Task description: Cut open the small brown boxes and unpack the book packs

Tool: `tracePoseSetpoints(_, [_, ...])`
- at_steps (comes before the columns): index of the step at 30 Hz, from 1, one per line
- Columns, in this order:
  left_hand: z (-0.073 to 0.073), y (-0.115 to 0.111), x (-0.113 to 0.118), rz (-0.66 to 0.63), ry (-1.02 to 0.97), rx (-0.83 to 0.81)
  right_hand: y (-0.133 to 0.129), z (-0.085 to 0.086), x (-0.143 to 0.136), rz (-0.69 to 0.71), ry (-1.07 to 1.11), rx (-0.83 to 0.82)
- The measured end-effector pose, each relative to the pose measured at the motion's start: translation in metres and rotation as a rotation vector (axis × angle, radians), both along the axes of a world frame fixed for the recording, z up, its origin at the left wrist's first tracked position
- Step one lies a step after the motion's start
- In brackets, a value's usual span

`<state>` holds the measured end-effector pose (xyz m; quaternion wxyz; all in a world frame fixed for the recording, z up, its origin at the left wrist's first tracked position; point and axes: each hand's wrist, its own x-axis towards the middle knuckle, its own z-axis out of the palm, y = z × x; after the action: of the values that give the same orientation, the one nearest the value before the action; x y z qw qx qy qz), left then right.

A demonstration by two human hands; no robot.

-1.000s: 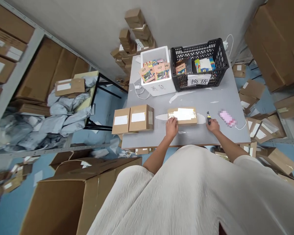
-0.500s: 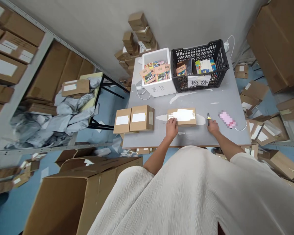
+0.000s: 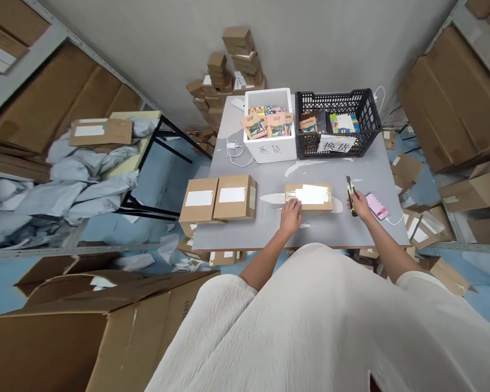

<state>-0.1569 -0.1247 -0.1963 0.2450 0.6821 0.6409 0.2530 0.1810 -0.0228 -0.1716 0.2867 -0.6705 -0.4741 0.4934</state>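
A small cardboard box [image 3: 322, 207] with a white label and shiny tape at its left end lies on the grey table [image 3: 265, 231]. My left hand [image 3: 291, 214] grips its near left edge, fingers together over the top. To the right of the box, my right hand [image 3: 360, 206] is closed on a yellow-and-black utility knife [image 3: 351, 198], whose front end points away from me. The knife is apart from the box. Just right of that hand lies a phone [image 3: 375, 206] with a pink screen, plugged into a white cable.
Two labelled cartons [image 3: 233, 209] stand at the table's left. Behind are a white foam box [image 3: 271, 149] and a black plastic crate [image 3: 338, 147], both holding colourful booklets. A large open carton [image 3: 147, 337] is at my lower left; grey parcels [image 3: 85, 174] pile on the left.
The view has shifted a little. My right hand has moved slightly, and more of the utility knife shows in its fingers. My left hand stays on the box.
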Motion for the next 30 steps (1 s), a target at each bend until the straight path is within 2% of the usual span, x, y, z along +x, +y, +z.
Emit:
tracePoseSetpoints(2, [-0.002,-0.002,-0.001,-0.020,-0.018,0.015,0.006,0.021,-0.018,0.144,-0.086,0.101])
tracePoseSetpoints(6, [-0.008,-0.006,-0.003,-0.084,-0.036,0.048,0.013,0.053,-0.066,0.578,-0.394,0.320])
tracePoseSetpoints(8, [-0.010,-0.007,-0.002,-0.115,-0.031,0.062,0.016,0.063,-0.090,0.752,-0.524,0.366])
tracePoseSetpoints(11, [-0.010,-0.007,0.000,-0.133,-0.030,0.073,0.019,0.071,-0.122,0.914,-0.661,0.371])
tracePoseSetpoints(14, [-0.010,-0.008,0.002,-0.132,-0.042,0.074,0.023,0.076,-0.144,0.997,-0.772,0.377])
tracePoseSetpoints(18, [-0.011,-0.008,0.005,-0.126,-0.062,0.090,0.025,0.078,-0.158,1.046,-0.855,0.370])
tracePoseSetpoints(23, [-0.014,-0.008,0.006,-0.122,-0.108,0.124,0.025,0.081,-0.162,1.057,-0.913,0.365])
tracePoseSetpoints(30, [-0.011,-0.007,0.004,-0.148,-0.062,0.101,0.028,0.080,-0.161,1.055,-0.901,0.380])
